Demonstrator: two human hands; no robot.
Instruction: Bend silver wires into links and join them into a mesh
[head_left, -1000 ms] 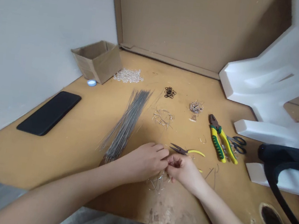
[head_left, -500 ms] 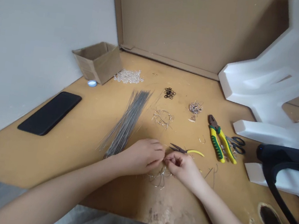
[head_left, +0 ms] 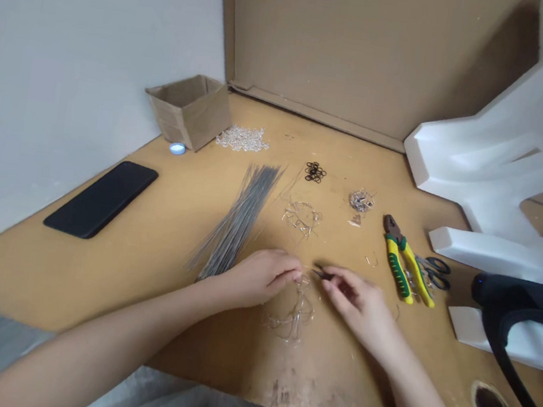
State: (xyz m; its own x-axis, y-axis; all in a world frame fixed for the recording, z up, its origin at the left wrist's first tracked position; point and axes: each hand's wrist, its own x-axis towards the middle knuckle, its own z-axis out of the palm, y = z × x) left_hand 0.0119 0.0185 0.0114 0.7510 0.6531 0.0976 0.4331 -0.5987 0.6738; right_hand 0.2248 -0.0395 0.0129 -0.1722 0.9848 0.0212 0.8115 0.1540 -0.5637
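Note:
My left hand (head_left: 268, 277) is closed in a pinch on a bent wire frame (head_left: 296, 318), whose thin silvery loops show below and right of the fingertips. My right hand (head_left: 358, 303) grips the needle-nose pliers (head_left: 321, 271); their dark jaws point left toward my left fingertips, a small gap away. The palm hides the pliers' handles. Beside my left wrist lies a bundle of straight grey wires (head_left: 241, 219). Past my hands is another ring-shaped wire piece (head_left: 302, 218).
Yellow-green pliers (head_left: 402, 262) and scissors (head_left: 436, 270) lie right. Farther back are black rings (head_left: 315, 172), a wire cluster (head_left: 361, 201), clear beads (head_left: 243, 138) and a cardboard box (head_left: 191, 111). A black phone (head_left: 101, 198) is left. White foam (head_left: 477, 252) borders the right side.
My right hand has moved away from my left fingertips and picked up the needle-nose pliers from the table. My left hand keeps its pinch. The view has shifted slightly.

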